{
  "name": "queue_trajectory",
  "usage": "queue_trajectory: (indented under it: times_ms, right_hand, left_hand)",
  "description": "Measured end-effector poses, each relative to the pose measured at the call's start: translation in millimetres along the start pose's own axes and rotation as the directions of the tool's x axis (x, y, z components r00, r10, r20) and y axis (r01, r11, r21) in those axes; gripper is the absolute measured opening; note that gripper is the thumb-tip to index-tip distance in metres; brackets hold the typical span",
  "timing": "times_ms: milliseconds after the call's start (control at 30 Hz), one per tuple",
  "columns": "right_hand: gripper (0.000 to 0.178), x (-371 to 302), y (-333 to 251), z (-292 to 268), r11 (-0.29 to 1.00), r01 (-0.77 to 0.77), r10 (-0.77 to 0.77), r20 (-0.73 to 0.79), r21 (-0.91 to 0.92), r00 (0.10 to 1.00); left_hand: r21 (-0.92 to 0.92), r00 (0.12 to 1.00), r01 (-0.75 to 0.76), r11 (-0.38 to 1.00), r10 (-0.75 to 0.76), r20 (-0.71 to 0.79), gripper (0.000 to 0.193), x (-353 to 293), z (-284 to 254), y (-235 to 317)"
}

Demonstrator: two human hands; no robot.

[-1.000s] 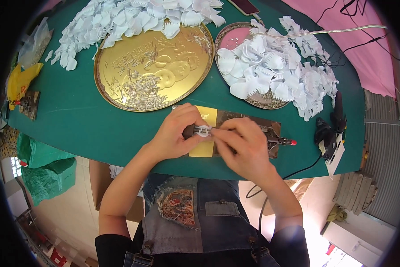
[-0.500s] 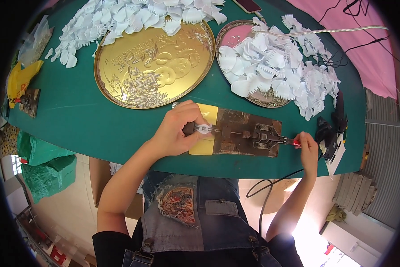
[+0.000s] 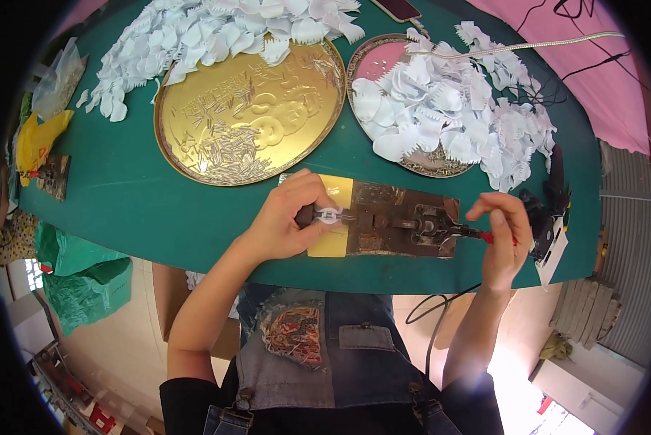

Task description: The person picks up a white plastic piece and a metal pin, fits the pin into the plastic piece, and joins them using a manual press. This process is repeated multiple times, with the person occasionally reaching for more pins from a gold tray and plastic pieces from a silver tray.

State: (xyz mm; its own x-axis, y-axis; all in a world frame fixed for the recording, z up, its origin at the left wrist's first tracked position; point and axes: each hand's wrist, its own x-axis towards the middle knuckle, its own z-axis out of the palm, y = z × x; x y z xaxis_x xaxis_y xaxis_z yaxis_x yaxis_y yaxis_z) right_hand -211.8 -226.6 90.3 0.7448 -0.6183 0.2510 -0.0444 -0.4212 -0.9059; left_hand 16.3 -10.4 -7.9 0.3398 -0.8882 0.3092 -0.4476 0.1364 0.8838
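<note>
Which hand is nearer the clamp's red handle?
Right: the right hand is at the red handle; the left hand is well to its left, holding a white claw clip.

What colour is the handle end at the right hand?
The handle end is red, clearest in the head view.

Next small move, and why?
Probably work the red-tipped lever with the right hand: that hand is at its tip, while the left hand holds the white piece at the left end of the fixture.
</note>
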Motion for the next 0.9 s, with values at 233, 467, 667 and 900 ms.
queue_trajectory:
  times_ms: [233,467,667,900]
  right_hand:
    - [0.021,-56.4,98.7,-60.1,0.937,-0.342,0.313,-0.62,0.076,0.719]
    - [0.017,-62.0,94.1,-44.5,0.96,-0.268,0.176,-0.583,-0.075,0.793]
    - [0.013,-51.9,105.2,-52.3,0.972,-0.205,0.119,-0.516,-0.114,0.848]
    - [0.011,-37.3,110.4,-51.7,0.958,-0.159,0.027,-0.478,-0.238,0.878]
  left_hand:
    - [-0.106,0.998,-0.008,0.994,0.002,-0.06,0.023,4.3,0.6,9.6]
    - [-0.095,0.972,-0.145,0.985,0.124,-0.199,0.028,-15.9,-42.0,66.5]
    - [0.398,0.911,0.375,0.837,-0.412,0.009,0.039,-128.5,-144.1,110.7]
    - [0.663,0.906,0.414,0.623,-0.356,-0.231,0.043,-83.7,-146.7,85.7]
